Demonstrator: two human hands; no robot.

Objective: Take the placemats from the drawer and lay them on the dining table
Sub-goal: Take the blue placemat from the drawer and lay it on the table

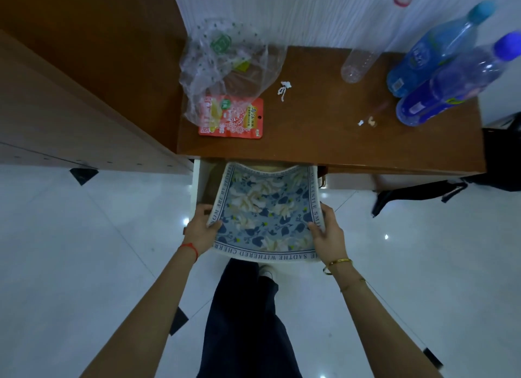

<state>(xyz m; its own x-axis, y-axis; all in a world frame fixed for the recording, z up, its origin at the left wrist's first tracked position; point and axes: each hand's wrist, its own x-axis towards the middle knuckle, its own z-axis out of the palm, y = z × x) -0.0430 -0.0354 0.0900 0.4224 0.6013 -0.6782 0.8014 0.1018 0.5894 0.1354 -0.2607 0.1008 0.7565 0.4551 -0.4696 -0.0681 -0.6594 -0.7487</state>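
Note:
A blue floral placemat (265, 211) with a lettered border lies half out of the open white drawer (197, 186) under the brown table top. My left hand (200, 228) grips the mat's left edge, thumb on top. My right hand (327, 231) grips its right edge the same way. The mat's far end curls up under the table edge, and the drawer's inside is mostly hidden by it.
The brown table top (324, 141) carries a clear plastic bag (225, 65), a red snack packet (231, 117), an empty clear bottle (358, 65) and two blue bottles (439, 76). A wooden cabinet (70, 101) stands at left. A black bag (451, 186) lies on the white tile floor at right.

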